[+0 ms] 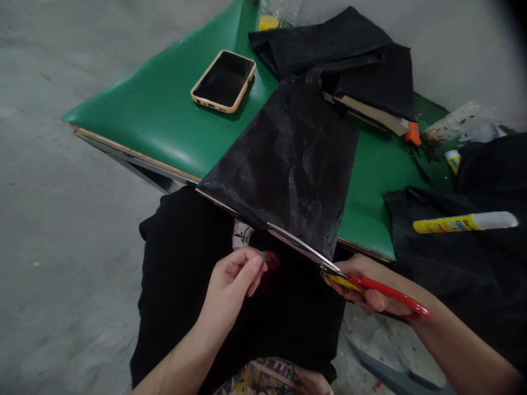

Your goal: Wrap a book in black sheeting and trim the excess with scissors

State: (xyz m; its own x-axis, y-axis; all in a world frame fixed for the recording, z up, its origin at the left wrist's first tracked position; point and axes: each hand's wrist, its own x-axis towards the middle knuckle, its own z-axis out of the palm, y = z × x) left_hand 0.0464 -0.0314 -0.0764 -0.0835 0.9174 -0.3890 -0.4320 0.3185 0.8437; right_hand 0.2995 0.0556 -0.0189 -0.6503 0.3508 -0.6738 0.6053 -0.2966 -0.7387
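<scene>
Our right hand (368, 266) grips red-and-yellow-handled metal scissors (325, 260), our left hand (233, 281) pinches a greyish scrap (263, 255) — slow snips along the creased black sheet (288, 170) should help.

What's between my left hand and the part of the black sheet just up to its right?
The scissors in your right hand: their blades slant along the near edge of the black sheet, above and right of your left hand. A reddish blur beside it is too unclear to name. Nothing else visible intervenes.
</scene>
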